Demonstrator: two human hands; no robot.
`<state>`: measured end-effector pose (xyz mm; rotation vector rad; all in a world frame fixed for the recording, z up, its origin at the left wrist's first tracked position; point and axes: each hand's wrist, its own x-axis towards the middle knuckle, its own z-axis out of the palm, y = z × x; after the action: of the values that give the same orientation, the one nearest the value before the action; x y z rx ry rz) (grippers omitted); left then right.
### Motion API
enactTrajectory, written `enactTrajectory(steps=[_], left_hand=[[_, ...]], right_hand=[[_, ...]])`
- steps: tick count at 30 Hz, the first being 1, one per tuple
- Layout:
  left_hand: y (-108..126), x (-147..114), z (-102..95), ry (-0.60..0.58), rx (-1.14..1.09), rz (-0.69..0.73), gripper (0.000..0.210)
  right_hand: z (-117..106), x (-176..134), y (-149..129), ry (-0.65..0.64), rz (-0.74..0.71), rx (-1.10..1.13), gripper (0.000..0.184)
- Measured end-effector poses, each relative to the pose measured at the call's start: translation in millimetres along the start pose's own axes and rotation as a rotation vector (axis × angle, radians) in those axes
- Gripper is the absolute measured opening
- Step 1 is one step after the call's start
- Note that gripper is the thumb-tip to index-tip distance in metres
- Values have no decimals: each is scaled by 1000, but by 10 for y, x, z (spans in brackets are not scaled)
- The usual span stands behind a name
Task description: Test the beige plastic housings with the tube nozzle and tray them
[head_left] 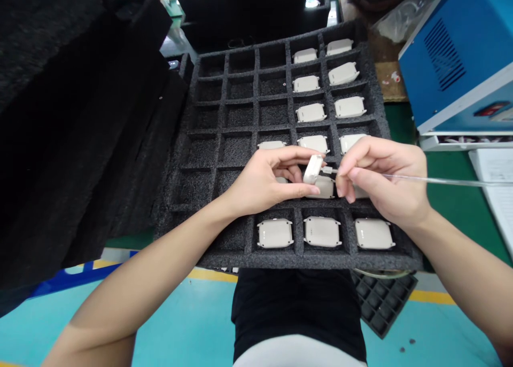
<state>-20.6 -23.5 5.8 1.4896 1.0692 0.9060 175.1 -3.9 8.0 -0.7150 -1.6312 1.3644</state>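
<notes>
My left hand pinches an off-white watch case between thumb and fingers, turned up on its edge. Close on its right, my right hand is closed on a thin clear tube with a small whitish tip. The tip points at the side of the case; whether it touches I cannot tell. Both hands are above a black foam tray divided into square compartments. Several similar watch cases lie flat in its right-hand columns, and some are partly hidden by my hands. Compartments on the left hold nothing visible.
Black foam sheets or trays are stacked high at the left. A blue machine stands at the right, with white paper below it. Another foam tray sits behind. A dark compartment tray is lower down, near the floor.
</notes>
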Motion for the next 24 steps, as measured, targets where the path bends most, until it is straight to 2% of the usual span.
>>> enactTrajectory(steps=[11, 17, 24], left_hand=[[18, -14, -10, -13, 58, -26, 50], [25, 0, -32, 9, 127, -102, 47], [33, -1, -45, -1, 120, -115, 47]], right_hand=[[-2, 4, 27, -19, -7, 53, 7], [19, 38, 64, -58, -8, 161, 4], [18, 40, 83, -71, 10, 166, 5]])
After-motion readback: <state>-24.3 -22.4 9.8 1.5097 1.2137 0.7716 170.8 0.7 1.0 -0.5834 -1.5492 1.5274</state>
